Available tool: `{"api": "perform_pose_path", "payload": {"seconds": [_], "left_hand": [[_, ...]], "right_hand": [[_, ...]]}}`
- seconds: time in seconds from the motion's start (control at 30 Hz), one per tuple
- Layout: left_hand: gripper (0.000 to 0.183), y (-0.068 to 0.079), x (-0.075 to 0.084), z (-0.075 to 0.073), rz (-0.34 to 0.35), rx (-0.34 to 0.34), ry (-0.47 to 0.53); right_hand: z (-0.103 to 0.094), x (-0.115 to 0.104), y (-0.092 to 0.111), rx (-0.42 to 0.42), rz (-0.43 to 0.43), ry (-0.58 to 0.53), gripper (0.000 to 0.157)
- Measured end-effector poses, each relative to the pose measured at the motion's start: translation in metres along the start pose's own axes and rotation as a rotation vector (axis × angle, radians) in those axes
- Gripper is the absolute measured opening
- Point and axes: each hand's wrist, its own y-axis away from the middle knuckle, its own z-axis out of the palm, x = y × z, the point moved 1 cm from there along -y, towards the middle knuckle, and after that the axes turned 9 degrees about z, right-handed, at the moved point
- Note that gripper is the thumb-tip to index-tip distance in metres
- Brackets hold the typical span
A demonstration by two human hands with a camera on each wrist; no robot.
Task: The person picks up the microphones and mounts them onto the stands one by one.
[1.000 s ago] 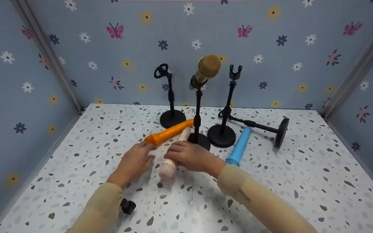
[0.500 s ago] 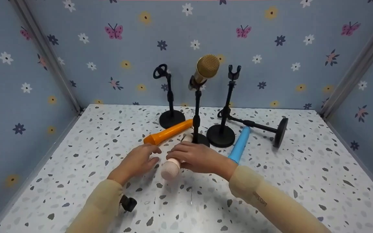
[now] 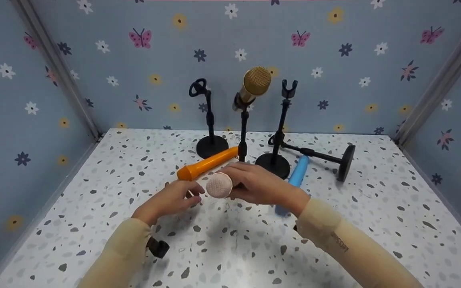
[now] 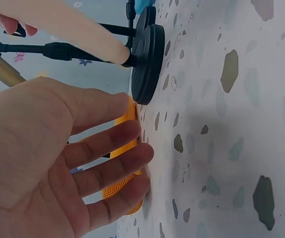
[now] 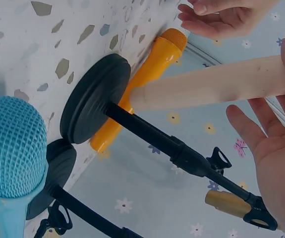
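R hand (image 3: 258, 185) grips pink mic (image 3: 219, 185) by its handle, lifted off the speckled table (image 3: 230, 260), grille twd 6 o'clock. L hand (image 3: 170, 201) is at approx 8 to 9 o'clock from it, fingers loosely bent, nothing held, palm twd the mic.

Clock dirs from pink mic, head view: orange mic (image 3: 204, 165) lies at 11, running behind mid stand (image 3: 243, 136), which is at 1 w/ gold mic (image 3: 257, 82) in its clip. L stand (image 3: 212, 148) upright at 12, past orange mic. R stand (image 3: 280, 134) upright btwn 1 & 2. Fallen stand (image 3: 310, 153) on its side btwn 2 & 3, clip end behind R stand's pole. Blue mic (image 3: 299, 170) lies nr 3.

In the way: mid stand stands just beyond pink mic's handle tip; can't tell if touching. R hand hides mid stand's base & part of blue mic.
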Motion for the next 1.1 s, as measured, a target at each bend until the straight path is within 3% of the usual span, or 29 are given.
{"api": "perform_pose_path", "payload": {"seconds": [0.27, 0.5, 0.73, 1.1], "left_hand": [[0.026, -0.002, 0.002, 0.003, 0.037, -0.01, 0.007], [0.028, -0.007, 0.004, 0.008, 0.123, -0.003, -0.017], [0.026, -0.011, 0.011, 0.011, 0.128, -0.014, -0.016], [0.026, -0.02, 0.022, 0.023, 0.124, -0.048, -0.007]], "right_hand": [[-0.012, 0.01, 0.007, 0.054, 0.128, -0.136, 0.047], [-0.019, 0.023, 0.018, 0.084, 0.2, -0.261, 0.049], [-0.027, 0.034, 0.032, 0.14, 0.282, -0.368, 0.049], [-0.043, 0.057, 0.064, 0.239, 0.479, -0.555, 0.039]]}}
